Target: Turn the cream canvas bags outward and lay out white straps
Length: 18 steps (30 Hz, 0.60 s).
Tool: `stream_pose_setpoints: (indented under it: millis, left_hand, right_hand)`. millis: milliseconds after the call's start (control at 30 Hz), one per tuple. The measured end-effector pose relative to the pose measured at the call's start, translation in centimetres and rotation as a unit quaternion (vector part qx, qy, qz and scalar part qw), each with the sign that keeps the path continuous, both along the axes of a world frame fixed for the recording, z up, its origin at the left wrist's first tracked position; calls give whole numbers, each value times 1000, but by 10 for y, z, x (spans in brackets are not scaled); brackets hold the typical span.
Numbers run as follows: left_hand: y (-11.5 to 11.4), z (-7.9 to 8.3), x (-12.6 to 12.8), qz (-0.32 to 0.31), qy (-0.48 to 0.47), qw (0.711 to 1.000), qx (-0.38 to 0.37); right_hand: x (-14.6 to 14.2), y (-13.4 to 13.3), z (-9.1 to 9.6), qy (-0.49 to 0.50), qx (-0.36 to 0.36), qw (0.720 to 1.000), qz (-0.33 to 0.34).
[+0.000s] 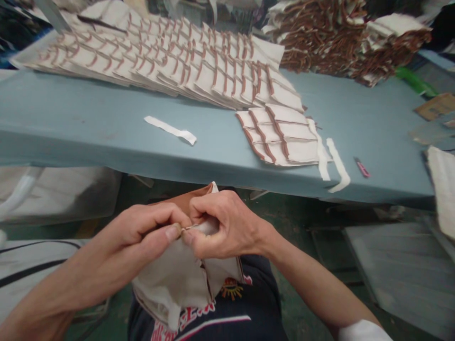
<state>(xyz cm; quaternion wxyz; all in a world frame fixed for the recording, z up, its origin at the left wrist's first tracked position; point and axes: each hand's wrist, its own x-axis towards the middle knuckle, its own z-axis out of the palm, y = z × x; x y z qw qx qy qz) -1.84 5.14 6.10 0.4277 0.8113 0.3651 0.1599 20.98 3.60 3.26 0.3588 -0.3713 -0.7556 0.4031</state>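
Note:
Over my lap, both hands pinch a cream fabric piece (177, 279) with brown trim. My left hand (142, 237) grips its upper edge between thumb and forefinger. My right hand (223, 222) is closed on the same edge, thumb tip meeting my left thumb. The fabric hangs down in folds below the hands, and a brown part (185, 199) shows behind my fingers. On the blue table (88, 128) ahead lie overlapping rows of similar cream pieces with brown strips (170, 61).
A smaller stack of the pieces (280, 135) sits near the table's front edge, with white strips (337, 166) beside it and another white strip (170, 129) to the left. A pink-handled tool (362, 167) lies at the right. A heap of brown-trimmed pieces (341, 38) stands at the back right.

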Motion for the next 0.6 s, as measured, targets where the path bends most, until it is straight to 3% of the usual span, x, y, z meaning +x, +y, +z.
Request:
stream_pose_setpoints:
  millis: [133, 267, 400, 600]
  left_hand:
    - [1, -2, 3, -16, -76, 985, -153]
    - [6, -2, 7, 4, -40, 982, -185]
    - [8, -1, 2, 5, -2, 991, -132]
    - [5, 3, -7, -7, 5, 999, 52]
  right_hand:
    - [0, 1, -4, -3, 20, 999, 36]
    - [11, 6, -2, -40, 5, 995, 88]
    - [18, 7, 7, -71, -10, 992, 101]
    - [16, 6, 8, -50, -20, 995, 89]
